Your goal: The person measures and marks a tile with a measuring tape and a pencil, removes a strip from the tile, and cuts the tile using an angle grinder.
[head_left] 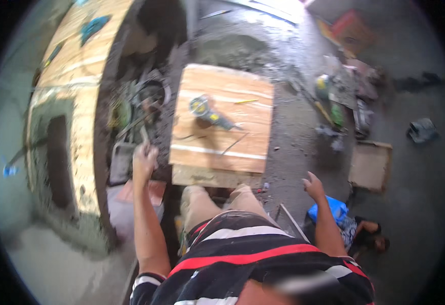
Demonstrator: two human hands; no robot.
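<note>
My left hand (145, 163) is lifted at the left, beside the wood-patterned panel. Its fingers are bent closed, and a narrow pale piece sticks up from them toward the tools; blur hides what it is. My right hand (314, 186) hangs over the dusty floor on the right, fingers apart, holding nothing. Between and beyond the hands lies the wood-patterned panel (222, 155) with white stripes. On it rest an angle grinder (209, 113), a yellow pencil (246, 101) and a dark cord (234, 144).
A bucket (154, 94) and a grey tray (122, 162) sit at the left, by a wood-patterned, cement-edged structure (87, 152). Bottles and tools lie far right, near an open cardboard box (370, 165). Another person (367, 236) is low at the right, beside a blue bag (331, 209).
</note>
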